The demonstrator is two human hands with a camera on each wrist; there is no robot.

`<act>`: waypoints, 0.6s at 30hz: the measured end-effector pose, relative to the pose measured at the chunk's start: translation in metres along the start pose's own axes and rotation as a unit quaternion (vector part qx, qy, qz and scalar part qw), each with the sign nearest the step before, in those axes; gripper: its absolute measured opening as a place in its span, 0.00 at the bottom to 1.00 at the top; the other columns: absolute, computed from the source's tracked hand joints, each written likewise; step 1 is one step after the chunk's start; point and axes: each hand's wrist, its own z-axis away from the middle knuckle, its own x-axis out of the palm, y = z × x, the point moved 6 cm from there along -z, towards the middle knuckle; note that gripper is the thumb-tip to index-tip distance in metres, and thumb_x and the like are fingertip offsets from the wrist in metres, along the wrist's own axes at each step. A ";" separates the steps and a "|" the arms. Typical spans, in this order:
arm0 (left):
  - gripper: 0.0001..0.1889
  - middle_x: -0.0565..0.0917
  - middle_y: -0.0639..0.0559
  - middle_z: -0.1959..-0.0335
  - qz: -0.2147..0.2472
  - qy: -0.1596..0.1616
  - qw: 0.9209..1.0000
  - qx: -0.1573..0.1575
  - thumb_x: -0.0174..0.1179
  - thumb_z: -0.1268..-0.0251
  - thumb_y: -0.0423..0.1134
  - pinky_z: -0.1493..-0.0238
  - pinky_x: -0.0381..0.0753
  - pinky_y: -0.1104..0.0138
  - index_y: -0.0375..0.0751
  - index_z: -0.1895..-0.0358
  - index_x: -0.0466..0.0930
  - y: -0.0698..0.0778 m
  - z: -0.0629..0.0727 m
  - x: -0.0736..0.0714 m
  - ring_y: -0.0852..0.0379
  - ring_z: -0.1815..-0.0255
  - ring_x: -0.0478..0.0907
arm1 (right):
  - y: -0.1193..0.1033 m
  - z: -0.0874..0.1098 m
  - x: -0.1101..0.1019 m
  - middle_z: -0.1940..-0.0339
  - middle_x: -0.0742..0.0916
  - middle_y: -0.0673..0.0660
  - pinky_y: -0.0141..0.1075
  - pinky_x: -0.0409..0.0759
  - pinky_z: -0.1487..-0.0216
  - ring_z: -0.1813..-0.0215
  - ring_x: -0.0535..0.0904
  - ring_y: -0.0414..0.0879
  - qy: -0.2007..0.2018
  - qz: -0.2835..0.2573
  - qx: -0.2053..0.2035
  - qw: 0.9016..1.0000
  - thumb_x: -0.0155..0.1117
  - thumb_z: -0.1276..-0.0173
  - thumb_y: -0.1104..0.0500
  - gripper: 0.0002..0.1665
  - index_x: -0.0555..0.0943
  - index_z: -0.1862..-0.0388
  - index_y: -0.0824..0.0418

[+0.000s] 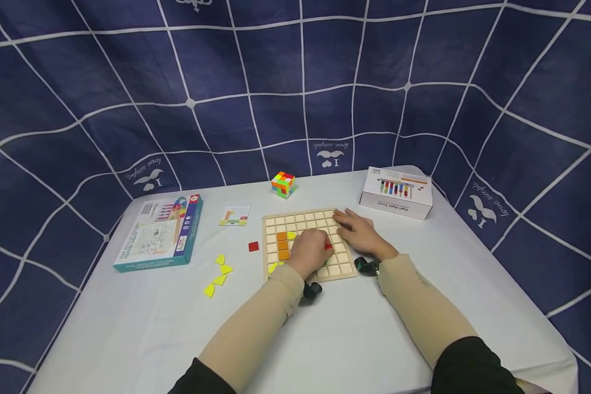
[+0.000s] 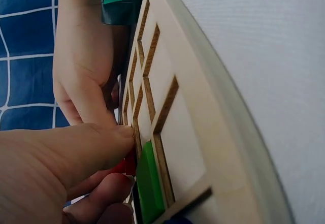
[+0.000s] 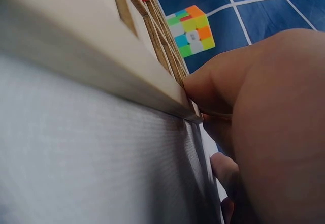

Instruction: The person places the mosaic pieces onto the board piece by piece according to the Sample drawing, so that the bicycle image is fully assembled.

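Observation:
A wooden grid board (image 1: 271, 221) lies on the white table, with orange square tiles (image 1: 283, 245) and a yellow piece (image 1: 291, 235) in its cells. My left hand (image 1: 309, 251) is over the middle of the board, thumb and fingers pinching a red tile (image 1: 329, 246) down at the cells. Beside those fingers, a green tile (image 2: 149, 183) sits in a cell in the left wrist view. On the board's right edge rests my right hand (image 1: 361, 232), its fingers extended onto the rim. The left hand hides part of the grid.
Left of the board lie a red square tile (image 1: 253, 247), several loose yellow pieces (image 1: 219, 279) and a pattern card (image 1: 234, 215). A teal-edged box (image 1: 157, 232) stands farther left. Behind are a puzzle cube (image 1: 283, 185) and a white box (image 1: 397, 192), before a blue checked curtain (image 1: 276, 120).

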 end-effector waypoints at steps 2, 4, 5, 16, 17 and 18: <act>0.07 0.86 0.57 0.71 0.013 0.000 1.000 -0.006 0.72 0.36 0.45 0.61 0.80 0.62 0.46 0.66 0.89 -0.001 0.000 0.001 0.57 0.65 0.83 | 0.000 0.000 0.001 0.18 0.67 0.52 0.64 0.43 0.22 0.15 0.51 0.59 0.001 0.003 -0.001 1.000 0.55 0.21 0.54 0.29 0.71 0.24 0.57; 0.06 0.88 0.57 0.68 0.026 -0.001 1.000 -0.008 0.72 0.35 0.44 0.59 0.81 0.62 0.46 0.64 0.90 -0.001 0.000 0.003 0.57 0.64 0.84 | 0.000 -0.001 0.001 0.18 0.67 0.52 0.64 0.43 0.22 0.15 0.50 0.59 0.001 0.004 -0.002 1.000 0.55 0.21 0.54 0.29 0.71 0.24 0.57; 0.05 0.89 0.57 0.67 0.033 -0.001 0.999 -0.010 0.72 0.35 0.43 0.58 0.82 0.62 0.46 0.62 0.91 -0.002 0.000 0.003 0.57 0.63 0.84 | 0.000 -0.001 0.001 0.18 0.67 0.52 0.64 0.43 0.22 0.15 0.50 0.59 0.000 0.004 -0.002 1.000 0.55 0.21 0.54 0.29 0.71 0.23 0.57; 0.08 0.91 0.55 0.57 0.043 0.006 0.999 -0.006 0.64 0.30 0.35 0.51 0.84 0.61 0.48 0.56 0.92 -0.001 0.002 0.003 0.54 0.53 0.87 | -0.003 0.001 0.000 0.18 0.67 0.52 0.63 0.43 0.22 0.15 0.50 0.59 -0.002 0.002 0.000 1.000 0.54 0.21 0.54 0.29 0.71 0.24 0.58; 0.08 0.91 0.55 0.57 0.044 0.009 0.999 -0.003 0.64 0.30 0.35 0.50 0.83 0.61 0.47 0.56 0.92 -0.001 0.002 0.002 0.54 0.53 0.87 | -0.003 0.001 0.000 0.18 0.67 0.52 0.63 0.43 0.22 0.15 0.50 0.59 -0.002 0.002 0.000 1.000 0.54 0.21 0.54 0.29 0.71 0.24 0.58; 0.08 0.91 0.55 0.57 0.045 0.012 0.999 -0.001 0.64 0.30 0.36 0.50 0.83 0.61 0.47 0.55 0.92 -0.002 0.003 0.001 0.54 0.53 0.86 | -0.003 0.001 0.000 0.18 0.67 0.52 0.63 0.43 0.22 0.15 0.50 0.59 -0.002 0.002 0.002 1.000 0.54 0.21 0.54 0.29 0.71 0.24 0.58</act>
